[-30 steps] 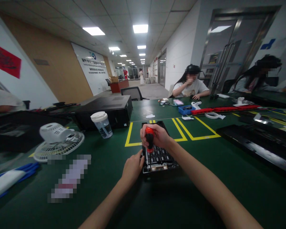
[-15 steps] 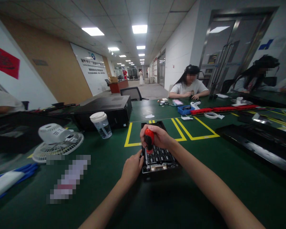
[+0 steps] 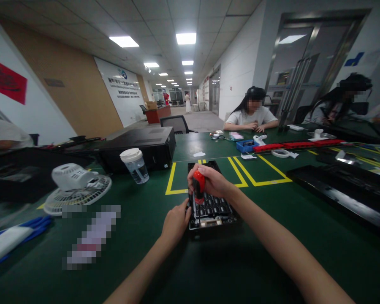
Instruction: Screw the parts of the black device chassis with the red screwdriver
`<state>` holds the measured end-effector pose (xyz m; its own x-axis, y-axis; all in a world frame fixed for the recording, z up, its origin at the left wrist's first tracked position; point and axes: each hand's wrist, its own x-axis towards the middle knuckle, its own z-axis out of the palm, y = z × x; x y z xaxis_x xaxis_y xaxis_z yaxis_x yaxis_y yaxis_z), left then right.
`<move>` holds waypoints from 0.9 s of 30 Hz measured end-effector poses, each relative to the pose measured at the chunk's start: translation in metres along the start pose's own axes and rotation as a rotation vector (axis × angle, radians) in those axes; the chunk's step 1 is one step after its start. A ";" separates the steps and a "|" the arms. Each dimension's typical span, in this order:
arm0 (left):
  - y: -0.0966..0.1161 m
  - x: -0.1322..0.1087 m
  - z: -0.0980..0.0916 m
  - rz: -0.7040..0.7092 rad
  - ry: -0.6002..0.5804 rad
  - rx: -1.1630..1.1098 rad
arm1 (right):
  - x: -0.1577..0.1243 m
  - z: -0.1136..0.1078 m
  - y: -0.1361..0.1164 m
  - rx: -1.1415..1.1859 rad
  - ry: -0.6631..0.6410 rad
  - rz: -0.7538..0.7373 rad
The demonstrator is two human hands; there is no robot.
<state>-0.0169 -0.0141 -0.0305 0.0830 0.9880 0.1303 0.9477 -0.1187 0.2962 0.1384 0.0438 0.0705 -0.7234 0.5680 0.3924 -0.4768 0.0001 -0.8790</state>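
Observation:
In front of me on the green table lies a black open chassis with rows of slots and a pale metal part near its front edge. My right hand is wrapped round a red and black screwdriver, held upright over the left half of the chassis. The tool's tip is hidden, so I cannot tell whether it touches a screw. My left hand is closed at the chassis's left edge, with its fingertips against the side.
A lidded cup of water, a white fan and a large black computer case stand at left. Black panels lie at right. Beyond the blue tray sits a co-worker.
The right hand and screwdriver have shifted very slightly to the right over the chassis. My left hand stays at its edge. Across the table, the co-worker's hands have moved a little.

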 end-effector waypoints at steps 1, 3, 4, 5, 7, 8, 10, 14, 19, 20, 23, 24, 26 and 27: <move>0.000 0.000 0.000 -0.002 -0.001 0.002 | 0.000 0.000 0.000 0.001 0.000 0.000; 0.000 0.000 0.000 -0.004 -0.003 0.004 | 0.000 0.000 -0.001 0.004 -0.006 0.003; 0.000 0.000 0.000 -0.003 -0.003 0.004 | -0.001 0.000 -0.001 0.006 -0.008 0.002; 0.000 0.000 0.000 -0.002 -0.002 0.003 | -0.001 0.001 -0.001 0.009 -0.010 0.000; 0.000 0.000 0.000 0.002 0.000 0.004 | -0.001 0.002 -0.002 0.019 -0.009 -0.006; 0.000 0.000 0.000 0.002 0.000 0.006 | -0.001 0.003 -0.002 0.024 -0.006 -0.007; 0.001 0.000 -0.001 -0.001 -0.007 0.012 | -0.001 0.004 -0.003 0.026 0.001 0.000; 0.003 -0.001 -0.003 -0.016 -0.023 0.019 | -0.002 0.004 -0.002 0.022 0.007 -0.004; 0.002 0.000 -0.002 -0.008 -0.012 0.023 | -0.004 0.002 0.000 0.010 -0.004 -0.024; 0.001 0.000 -0.001 -0.008 -0.010 0.025 | -0.004 0.002 0.000 0.009 -0.001 -0.030; 0.001 0.000 -0.001 -0.007 -0.005 0.026 | -0.004 0.002 0.001 0.013 0.013 -0.055; 0.001 0.000 0.000 -0.005 -0.004 0.027 | -0.005 0.002 0.001 0.015 0.017 -0.062; 0.001 0.000 0.000 -0.004 -0.001 0.027 | -0.005 0.002 0.001 0.016 0.021 -0.067; 0.001 0.000 0.000 -0.002 -0.001 0.025 | -0.005 0.002 0.001 0.014 0.024 -0.067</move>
<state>-0.0165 -0.0146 -0.0301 0.0810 0.9883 0.1289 0.9555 -0.1138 0.2723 0.1404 0.0390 0.0681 -0.6776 0.5864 0.4438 -0.5311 0.0273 -0.8469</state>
